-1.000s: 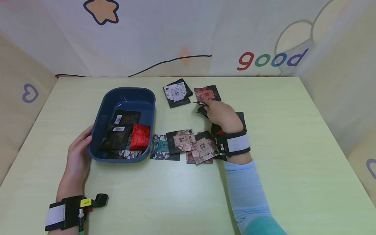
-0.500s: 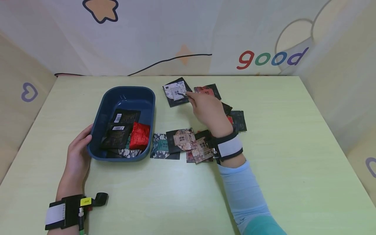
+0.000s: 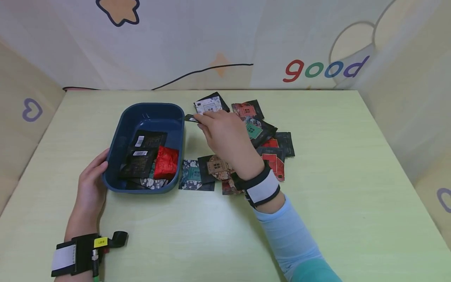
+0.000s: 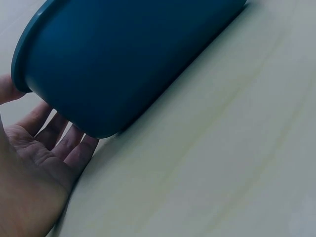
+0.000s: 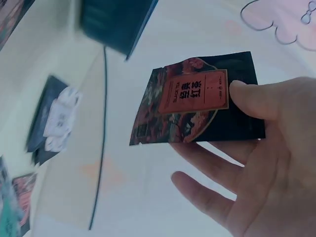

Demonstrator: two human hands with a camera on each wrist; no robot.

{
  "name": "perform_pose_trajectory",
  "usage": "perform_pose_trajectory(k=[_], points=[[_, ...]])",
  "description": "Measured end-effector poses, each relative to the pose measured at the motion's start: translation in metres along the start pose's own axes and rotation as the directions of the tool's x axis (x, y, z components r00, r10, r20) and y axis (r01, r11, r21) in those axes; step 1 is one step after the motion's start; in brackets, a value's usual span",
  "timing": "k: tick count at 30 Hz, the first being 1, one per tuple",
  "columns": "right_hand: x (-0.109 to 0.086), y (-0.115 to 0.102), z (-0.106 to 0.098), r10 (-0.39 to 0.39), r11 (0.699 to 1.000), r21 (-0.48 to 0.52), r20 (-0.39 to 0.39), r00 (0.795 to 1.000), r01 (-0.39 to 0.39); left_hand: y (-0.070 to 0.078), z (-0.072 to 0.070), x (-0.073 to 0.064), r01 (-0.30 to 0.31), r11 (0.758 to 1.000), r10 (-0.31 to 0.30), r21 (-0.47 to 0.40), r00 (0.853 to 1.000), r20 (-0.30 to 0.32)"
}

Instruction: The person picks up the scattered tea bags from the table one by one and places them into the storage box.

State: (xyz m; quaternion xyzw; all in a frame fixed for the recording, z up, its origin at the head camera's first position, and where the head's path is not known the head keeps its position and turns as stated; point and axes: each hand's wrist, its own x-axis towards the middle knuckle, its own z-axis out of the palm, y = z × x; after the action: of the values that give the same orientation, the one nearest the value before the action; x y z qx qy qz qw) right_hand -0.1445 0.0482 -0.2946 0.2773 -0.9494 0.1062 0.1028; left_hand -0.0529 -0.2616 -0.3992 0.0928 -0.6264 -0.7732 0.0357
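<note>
My left hand [image 3: 92, 182] rests against the outer left side of a dark blue plastic bin [image 3: 128, 113]. In the left wrist view its fingers [image 4: 54, 133] lie fairly straight along the bin's wall. Thumb and fingers of my right hand [image 3: 227, 139] pinch a black tea sachet [image 5: 197, 101] with a red label reading BLACK TEA. That sachet hangs in the air just right of the bin's rim. Inside the bin lie black sachets [image 3: 139, 162] with barcodes, a shiny red packet [image 3: 166, 162] and a patterned sachet [image 3: 153, 183].
White-label sachets [image 3: 208, 103] lie behind my right hand. Red-label [image 3: 247, 110] and green-label [image 3: 253, 130] sachets overlap to its right, with more red-label ones [image 3: 273, 162] nearer. Between bin and right wrist lie a blue-green patterned sachet [image 3: 193, 172] and a beige-label one [image 3: 216, 167].
My right hand has lifted a sachet from the right-hand pile and carried it left, over the white-label sachets, to the bin's right rim. My left hand stays at the bin.
</note>
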Motion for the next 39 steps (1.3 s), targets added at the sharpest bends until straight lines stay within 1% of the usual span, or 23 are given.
perform_pose_trajectory(k=[3, 7, 11, 14, 18, 21, 23, 29, 33, 37, 39], points=[[-0.001, -0.009, -0.002, -0.038, 0.999, 0.002, 0.017, 0.999, 0.038, 0.0, -0.001, 0.0, 0.0, 1.0, 0.0, -0.004, 1.0, 0.006], [-0.004, -0.019, -0.003, -0.097, 0.995, -0.01, 0.044, 0.994, 0.097, 0.001, -0.001, 0.0, 0.015, 1.0, -0.015, 0.003, 1.0, 0.008], [-0.007, -0.028, -0.003, -0.162, 0.986, -0.023, 0.038, 0.986, 0.163, 0.0, -0.001, 0.0, 0.014, 1.0, -0.015, 0.006, 1.0, 0.008], [-0.01, -0.036, -0.002, -0.204, 0.979, -0.016, 0.039, 0.978, 0.205, 0.0, -0.001, 0.0, 0.011, 1.0, -0.011, -0.009, 1.0, 0.004], [-0.013, -0.047, 0.001, -0.282, 0.959, -0.015, 0.038, 0.959, 0.283, -0.001, -0.001, 0.001, 0.005, 1.0, -0.005, -0.024, 1.0, 0.001], [-0.015, -0.055, 0.006, -0.342, 0.939, -0.031, 0.033, 0.939, 0.343, -0.001, -0.001, 0.001, 0.002, 1.0, -0.002, -0.02, 1.0, 0.007], [-0.017, -0.06, 0.01, -0.368, 0.928, -0.051, 0.048, 0.929, 0.37, -0.002, -0.002, 0.0, 0.008, 1.0, -0.008, -0.024, 1.0, 0.013], [-0.019, -0.073, 0.024, -0.407, 0.905, -0.072, 0.142, 0.902, 0.42, -0.007, -0.004, -0.002, 0.033, 0.999, -0.033, -0.017, 0.999, 0.001], [-0.021, -0.081, 0.03, -0.414, 0.898, -0.075, 0.193, 0.89, 0.434, -0.007, -0.005, -0.001, 0.027, 0.999, -0.026, -0.024, 1.0, 0.008], [-0.026, -0.088, 0.036, -0.419, 0.897, -0.038, 0.237, 0.876, 0.44, -0.005, -0.005, 0.0, 0.01, 0.999, -0.01, -0.036, 1.0, 0.025], [-0.027, -0.09, 0.039, -0.419, 0.9, -0.018, 0.245, 0.875, 0.436, -0.003, -0.004, 0.001, 0.005, 0.999, -0.005, -0.035, 1.0, 0.023]])
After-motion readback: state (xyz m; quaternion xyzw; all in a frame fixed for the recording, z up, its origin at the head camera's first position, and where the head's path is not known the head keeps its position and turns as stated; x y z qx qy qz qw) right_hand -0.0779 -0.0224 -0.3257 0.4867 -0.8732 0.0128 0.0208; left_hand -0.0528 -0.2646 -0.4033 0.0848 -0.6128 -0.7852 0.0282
